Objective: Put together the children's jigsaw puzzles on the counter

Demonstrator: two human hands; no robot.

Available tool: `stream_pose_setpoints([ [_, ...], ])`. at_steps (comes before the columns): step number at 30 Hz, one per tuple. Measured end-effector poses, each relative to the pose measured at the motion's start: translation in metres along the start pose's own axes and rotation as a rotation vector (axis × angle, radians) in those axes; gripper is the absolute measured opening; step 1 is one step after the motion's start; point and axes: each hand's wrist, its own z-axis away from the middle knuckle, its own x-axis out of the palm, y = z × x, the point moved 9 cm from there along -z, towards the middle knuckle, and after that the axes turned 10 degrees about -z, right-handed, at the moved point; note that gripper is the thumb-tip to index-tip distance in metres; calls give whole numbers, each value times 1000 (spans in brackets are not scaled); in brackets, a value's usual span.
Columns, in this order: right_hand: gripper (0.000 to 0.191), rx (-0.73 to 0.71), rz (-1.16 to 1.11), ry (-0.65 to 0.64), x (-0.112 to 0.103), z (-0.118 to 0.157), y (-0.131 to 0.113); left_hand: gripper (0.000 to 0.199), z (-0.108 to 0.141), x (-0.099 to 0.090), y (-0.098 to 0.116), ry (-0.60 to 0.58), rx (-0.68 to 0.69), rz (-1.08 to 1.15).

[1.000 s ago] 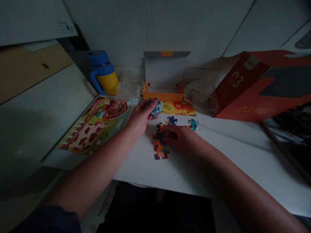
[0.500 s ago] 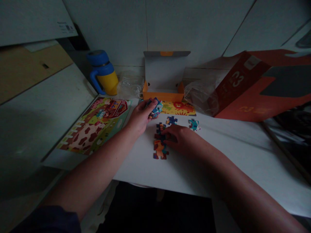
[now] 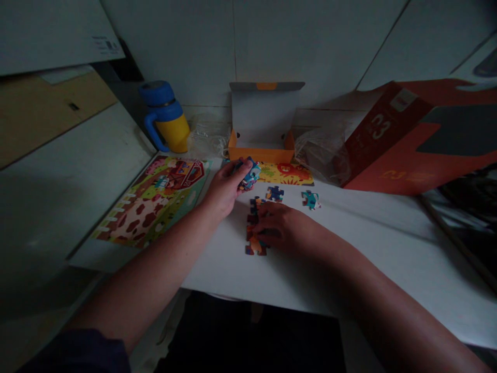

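Note:
My left hand [image 3: 229, 184] is closed around a small stack of jigsaw pieces [image 3: 250, 175], the thumb lying across the top. My right hand [image 3: 285, 225] rests over a short column of joined jigsaw pieces [image 3: 256, 246] on the white table. Its fingers are apart, their tips touching the middle of the column; part of the column is hidden beneath them. Just beyond that hand lies a loose blue jigsaw piece [image 3: 275, 194]. A teal jigsaw piece [image 3: 310, 199] lies farther right.
A farm picture puzzle [image 3: 151, 202] lies at left. Behind my hands are a lion picture sheet [image 3: 289, 173] and an open orange box [image 3: 260, 154]. Clear plastic bags [image 3: 320, 153] flank the box. A blue and yellow bottle [image 3: 171, 127] stands back left, a large red box [image 3: 388, 150] at right.
My right hand's fingers have shifted slightly down and left over the joined pieces, covering more of them. My left hand has stayed in place with its stack.

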Motion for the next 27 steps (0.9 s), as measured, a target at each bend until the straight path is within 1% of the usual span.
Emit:
stream_pose_setpoints([
  [1,19,-8,7,-1,0,0,-1,43,0,0,0,1,0,-1],
  [3,24,-11,70,48,-5,-1,0,43,0,-1,0,9,3,-4],
  [5,32,17,177,133,-13,-1,6,44,0,-1,1,15,7,4],
  [7,40,62,266,167,-16,-2,15,44,0,0,1,12,3,17],
  [11,45,137,303,140,-12,-1,30,42,0,1,0,0,-5,17],
  [16,39,207,335,170,-19,3,37,38,-2,-1,-1,-6,20,33],
  [19,41,241,357,173,-22,5,41,38,-2,0,-1,-4,15,59],
  [21,48,236,369,161,-21,5,40,39,-2,0,-1,3,6,72],
  [23,57,201,365,123,-14,1,37,42,-1,1,-1,6,0,76],
  [25,58,181,349,90,-8,-2,35,44,0,2,-1,2,-5,74],
  [27,54,209,345,99,-9,-4,37,44,0,2,-1,3,-9,76],
])
